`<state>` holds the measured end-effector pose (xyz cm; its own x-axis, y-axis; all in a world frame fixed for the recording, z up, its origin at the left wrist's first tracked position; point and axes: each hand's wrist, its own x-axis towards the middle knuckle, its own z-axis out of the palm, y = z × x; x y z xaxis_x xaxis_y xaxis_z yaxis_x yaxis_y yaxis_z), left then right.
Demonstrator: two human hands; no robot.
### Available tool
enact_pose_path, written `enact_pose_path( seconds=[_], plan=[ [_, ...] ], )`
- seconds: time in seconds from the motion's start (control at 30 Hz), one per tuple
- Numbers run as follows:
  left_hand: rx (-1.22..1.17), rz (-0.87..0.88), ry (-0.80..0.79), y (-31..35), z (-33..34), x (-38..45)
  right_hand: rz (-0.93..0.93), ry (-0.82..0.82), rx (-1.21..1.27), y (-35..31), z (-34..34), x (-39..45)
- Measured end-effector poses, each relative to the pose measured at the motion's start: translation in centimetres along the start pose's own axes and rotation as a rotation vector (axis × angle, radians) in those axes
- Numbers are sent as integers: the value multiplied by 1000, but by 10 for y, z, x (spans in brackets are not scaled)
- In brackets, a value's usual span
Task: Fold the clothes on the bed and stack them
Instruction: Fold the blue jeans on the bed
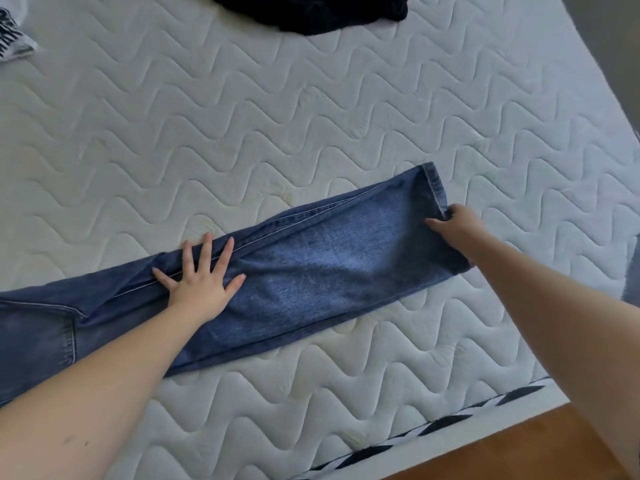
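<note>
A pair of blue jeans [311, 271] lies flat across the white quilted mattress [311, 116], legs laid one on the other, hems to the right and the waist running off the left edge. My left hand [201, 278] presses flat on the jeans near the knee, fingers spread. My right hand [457, 226] pinches the hem end of the legs at the right.
A crumpled black garment [311, 12] lies at the far edge of the mattress. A black-and-white patterned cloth [14, 39] sits at the far left. The mattress's near edge with striped trim [433, 427] borders a wooden floor [519, 455] at lower right.
</note>
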<state>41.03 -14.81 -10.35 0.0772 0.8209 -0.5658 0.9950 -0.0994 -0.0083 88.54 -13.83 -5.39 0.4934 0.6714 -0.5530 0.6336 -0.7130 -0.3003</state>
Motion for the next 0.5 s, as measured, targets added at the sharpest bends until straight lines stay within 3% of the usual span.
enact_pose_path(
  seconds=[0.13,0.37,0.5],
  plan=[
    [11,-27,8,4,2,-1,-176,29,-6,-24,-20,-30],
    [-10,-27,8,3,5,4,-405,-152,24,-105,-17,-124],
    [-1,40,103,3,7,-1,-524,-193,60,-155,9,-175]
  ],
)
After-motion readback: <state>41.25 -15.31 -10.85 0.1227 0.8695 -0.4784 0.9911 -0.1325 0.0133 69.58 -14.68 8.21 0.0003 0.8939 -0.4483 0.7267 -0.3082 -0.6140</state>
